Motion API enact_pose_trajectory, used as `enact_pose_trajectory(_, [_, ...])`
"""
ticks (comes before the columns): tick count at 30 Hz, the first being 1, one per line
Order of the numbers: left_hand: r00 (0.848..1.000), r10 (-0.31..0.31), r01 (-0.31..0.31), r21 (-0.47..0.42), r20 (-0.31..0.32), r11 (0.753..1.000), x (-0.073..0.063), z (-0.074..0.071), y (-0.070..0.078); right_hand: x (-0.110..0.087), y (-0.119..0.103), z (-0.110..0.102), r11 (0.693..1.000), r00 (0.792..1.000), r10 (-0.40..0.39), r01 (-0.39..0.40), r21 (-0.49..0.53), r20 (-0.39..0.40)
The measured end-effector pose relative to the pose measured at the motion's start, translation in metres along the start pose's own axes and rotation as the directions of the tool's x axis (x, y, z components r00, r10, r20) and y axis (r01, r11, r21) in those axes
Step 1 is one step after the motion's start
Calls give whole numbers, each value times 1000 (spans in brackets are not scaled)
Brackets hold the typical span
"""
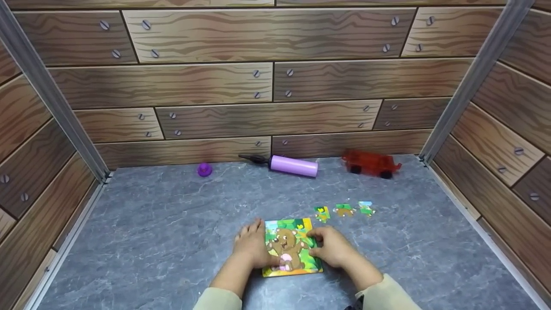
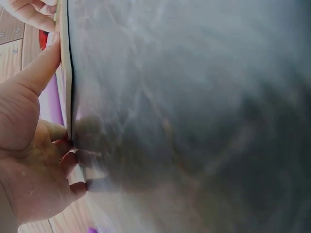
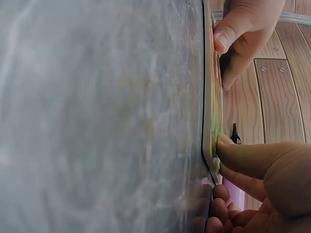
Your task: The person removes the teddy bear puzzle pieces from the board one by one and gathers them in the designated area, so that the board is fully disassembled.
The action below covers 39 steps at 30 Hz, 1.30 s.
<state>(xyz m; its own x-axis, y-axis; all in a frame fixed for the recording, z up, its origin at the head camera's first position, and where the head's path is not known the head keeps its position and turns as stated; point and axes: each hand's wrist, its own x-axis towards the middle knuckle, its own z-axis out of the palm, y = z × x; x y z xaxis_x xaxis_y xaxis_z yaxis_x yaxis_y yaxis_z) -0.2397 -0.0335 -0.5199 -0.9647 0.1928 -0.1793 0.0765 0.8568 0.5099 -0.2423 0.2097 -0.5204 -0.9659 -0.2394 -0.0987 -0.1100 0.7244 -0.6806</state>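
Observation:
A flat jigsaw puzzle (image 1: 297, 241) with a brown bear on a green background lies on the grey tabletop in the head view. My left hand (image 1: 252, 245) rests along its left edge, fingers fairly straight and thumb across the lower part of the picture. On the opposite side, my right hand (image 1: 333, 247) grips the right edge with bent fingers. In the right wrist view, the thumb (image 3: 243, 155) touches the picture near the edge and the other fingers curl beside the board. Several fingertips are hidden. Three loose puzzle pieces (image 1: 344, 210) lie beyond the right hand.
Along the back wall (image 1: 215, 120) are a small purple toy (image 1: 205, 169), a lilac hand pump (image 1: 294, 166) with a black nozzle, and a translucent red toy wagon (image 1: 371, 163) with black wheels. Wood-patterned panels border the tabletop at the back and both sides.

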Motion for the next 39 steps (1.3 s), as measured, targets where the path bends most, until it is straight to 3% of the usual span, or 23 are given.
enact_pose_trajectory(4, [999, -25, 25, 3, 21, 1000, 1, -1, 5, -1, -1, 2, 1000, 1000, -5, 5, -12, -15])
enact_pose_trajectory(11, [994, -69, 73, 56, -79, 996, 3, 13, 13, -1, -2, 2, 999, 999, 31, -32, -18, -26])
enact_pose_trajectory(16, [989, -110, 115, 47, -103, 992, 5, 16, 15, 0, -2, 4, 999, 999, 33, -34, -14, -25])
enact_pose_trajectory(39, [988, -120, 124, 38, -102, 992, 4, 14, 19, -4, -2, 8, 1000, 997, 15, -14, 11, -79])
